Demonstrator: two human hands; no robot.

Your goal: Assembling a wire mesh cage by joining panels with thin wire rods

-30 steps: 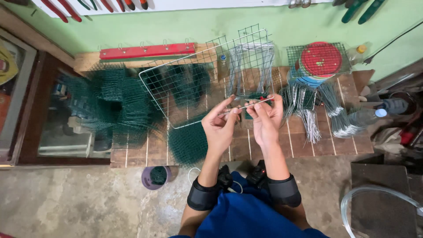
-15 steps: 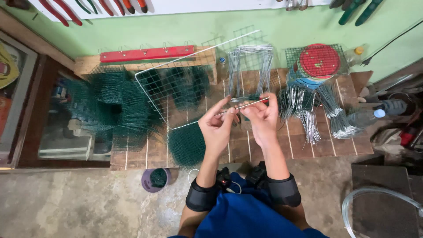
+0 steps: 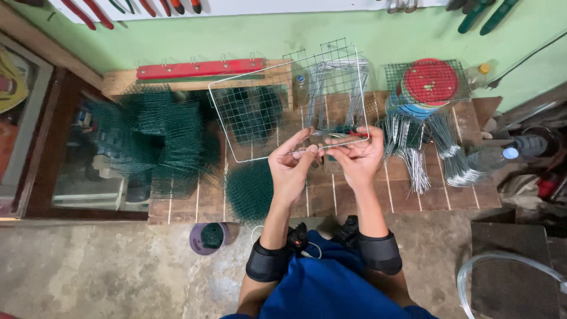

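Head view, looking down on my workbench. My left hand (image 3: 290, 167) and my right hand (image 3: 357, 158) are raised side by side over the tiled bench top (image 3: 354, 195), and both pinch the near edge of a square panel of bare silver wire mesh (image 3: 289, 97). The left thumb and fingers close on that edge from the left; the right fingers curl closed around it from the right, and a small tool with a red handle (image 3: 353, 133) shows just above them (whether the right hand grips it I cannot tell). The panel tilts up and away from me, its far edge towards the green wall (image 3: 248, 35).

To the left, a heap of dark green coated mesh pieces (image 3: 159, 133) lies on the bench, and a round green mesh piece (image 3: 249, 190) sits just left of my left wrist. Behind the panel stand folded silver mesh forms (image 3: 339, 82). To the right, bundles of bent silver wire (image 3: 425, 147) fan out across the tiles, near a red round lid (image 3: 430, 81) resting on a square of mesh. A red bar (image 3: 199, 68) runs along the back edge of the bench. Below the bench, a small purple cup (image 3: 208, 237) stands on the concrete floor (image 3: 106, 272). Black bands circle both my forearms.
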